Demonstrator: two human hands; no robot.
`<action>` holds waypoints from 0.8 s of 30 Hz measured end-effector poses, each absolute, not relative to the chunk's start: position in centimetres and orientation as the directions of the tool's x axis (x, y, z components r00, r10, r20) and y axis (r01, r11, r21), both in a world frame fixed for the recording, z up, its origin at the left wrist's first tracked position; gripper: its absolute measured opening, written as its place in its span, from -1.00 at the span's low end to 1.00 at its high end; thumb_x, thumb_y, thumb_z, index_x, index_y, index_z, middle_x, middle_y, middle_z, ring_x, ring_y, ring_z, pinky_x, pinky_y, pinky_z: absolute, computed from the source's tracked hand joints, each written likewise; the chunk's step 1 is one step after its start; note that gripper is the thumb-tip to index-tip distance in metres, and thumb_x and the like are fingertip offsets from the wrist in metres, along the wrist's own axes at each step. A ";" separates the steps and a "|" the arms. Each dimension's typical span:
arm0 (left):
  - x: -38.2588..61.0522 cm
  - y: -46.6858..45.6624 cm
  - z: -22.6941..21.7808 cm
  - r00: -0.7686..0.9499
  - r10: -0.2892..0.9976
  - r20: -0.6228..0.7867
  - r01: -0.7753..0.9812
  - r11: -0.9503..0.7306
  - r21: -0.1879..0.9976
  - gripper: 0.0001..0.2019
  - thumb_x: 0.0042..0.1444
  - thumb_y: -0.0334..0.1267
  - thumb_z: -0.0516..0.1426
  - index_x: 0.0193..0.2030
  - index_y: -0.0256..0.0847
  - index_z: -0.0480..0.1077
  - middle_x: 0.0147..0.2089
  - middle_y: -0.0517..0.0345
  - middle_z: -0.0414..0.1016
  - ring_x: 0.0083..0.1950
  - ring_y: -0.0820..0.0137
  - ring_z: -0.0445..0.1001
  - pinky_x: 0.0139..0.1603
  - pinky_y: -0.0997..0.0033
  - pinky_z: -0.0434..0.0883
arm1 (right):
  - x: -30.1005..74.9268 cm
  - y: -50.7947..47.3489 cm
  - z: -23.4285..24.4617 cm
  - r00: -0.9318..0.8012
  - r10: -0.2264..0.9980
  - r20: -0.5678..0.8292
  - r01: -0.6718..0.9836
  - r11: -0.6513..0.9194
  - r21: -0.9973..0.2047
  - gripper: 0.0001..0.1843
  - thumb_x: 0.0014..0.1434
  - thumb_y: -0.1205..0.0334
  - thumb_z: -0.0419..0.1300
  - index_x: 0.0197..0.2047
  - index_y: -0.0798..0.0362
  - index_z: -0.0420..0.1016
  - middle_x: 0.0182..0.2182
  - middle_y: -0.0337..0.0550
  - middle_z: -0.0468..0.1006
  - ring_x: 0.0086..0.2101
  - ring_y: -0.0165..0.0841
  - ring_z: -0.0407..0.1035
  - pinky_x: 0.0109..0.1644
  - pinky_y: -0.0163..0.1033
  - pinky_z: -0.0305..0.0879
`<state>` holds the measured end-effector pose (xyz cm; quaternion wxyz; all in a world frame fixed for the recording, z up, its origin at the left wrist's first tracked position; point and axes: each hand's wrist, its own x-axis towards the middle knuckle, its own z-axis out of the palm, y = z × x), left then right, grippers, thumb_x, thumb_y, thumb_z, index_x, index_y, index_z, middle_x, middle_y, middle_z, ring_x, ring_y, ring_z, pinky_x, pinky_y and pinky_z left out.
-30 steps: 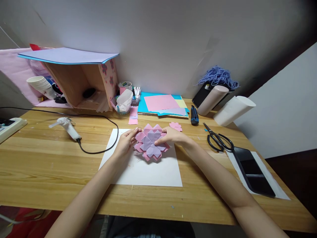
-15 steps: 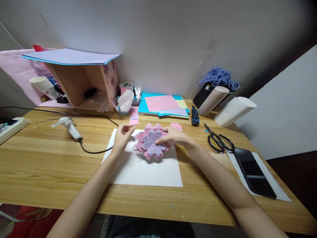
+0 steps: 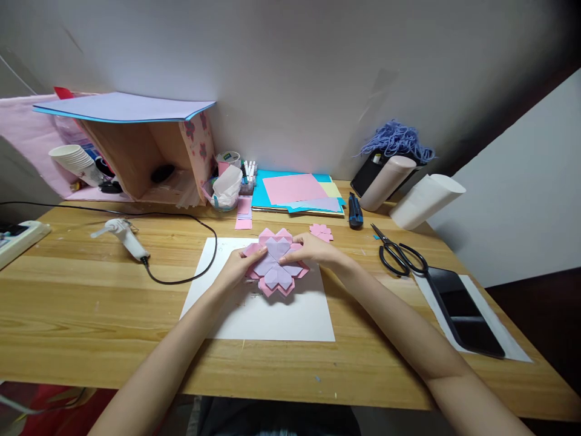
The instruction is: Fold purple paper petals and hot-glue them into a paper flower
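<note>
A folded paper flower (image 3: 278,269), lilac petals layered over pink ones, is held just above a white sheet of paper (image 3: 272,321). My left hand (image 3: 240,266) grips its left side, thumb on the lilac petals and fingers partly hidden behind. On the right side my right hand (image 3: 313,249) pinches it, the thumb pressing near the centre and the other fingers underneath. Dark marks show on the sheet below the flower. Just beyond my right hand lies a small pink paper flower (image 3: 321,232).
To the left lies a white glue gun (image 3: 129,239) with its black cord. Scissors (image 3: 399,251), a utility knife (image 3: 355,212) and a dark phone (image 3: 465,312) lie to the right. Coloured paper (image 3: 297,191) is stacked at the back, beside an open box (image 3: 149,157).
My left hand has moved right and taken hold of the flower's left side; before, it was apart from it. My right hand keeps its hold. The view has shifted slightly.
</note>
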<state>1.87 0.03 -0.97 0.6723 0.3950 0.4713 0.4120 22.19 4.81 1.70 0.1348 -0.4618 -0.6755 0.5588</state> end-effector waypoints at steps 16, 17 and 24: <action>2.8 -0.6 -1.0 0.121 0.941 -0.315 -0.212 0.335 0.918 -0.62 -0.22 -0.06 0.30 -0.37 -0.35 0.45 -0.42 0.01 0.50 -0.48 0.39 0.42 -0.50 0.47 0.29 | 21.6 4.5 1.5 -0.466 0.804 -0.369 0.333 -0.227 -0.915 -0.58 -0.31 0.13 0.39 -0.35 0.16 0.48 -0.47 -0.16 0.52 -0.52 -0.42 0.39 -0.48 -0.35 0.30; 2.8 -0.6 -0.9 0.144 0.935 -0.325 -0.226 0.350 0.909 -0.61 -0.24 -0.09 0.32 -0.33 -0.35 0.46 -0.37 -0.02 0.52 -0.43 0.36 0.45 -0.45 0.45 0.33 | 21.6 4.4 1.5 -0.471 0.804 -0.363 0.333 -0.219 -0.917 -0.59 -0.30 0.12 0.39 -0.37 0.16 0.48 -0.48 -0.17 0.52 -0.53 -0.43 0.38 -0.49 -0.35 0.29; 2.7 -0.8 -0.7 0.096 0.945 -0.314 -0.203 0.327 0.923 -0.62 -0.26 -0.15 0.33 -0.31 -0.34 0.46 -0.32 -0.08 0.54 -0.39 0.28 0.50 -0.42 0.40 0.36 | 21.3 4.5 1.5 -0.477 0.814 -0.330 0.407 -0.129 -0.904 -0.59 -0.25 0.00 0.35 -0.42 0.15 0.47 -0.50 -0.18 0.51 -0.52 -0.44 0.35 -0.49 -0.36 0.22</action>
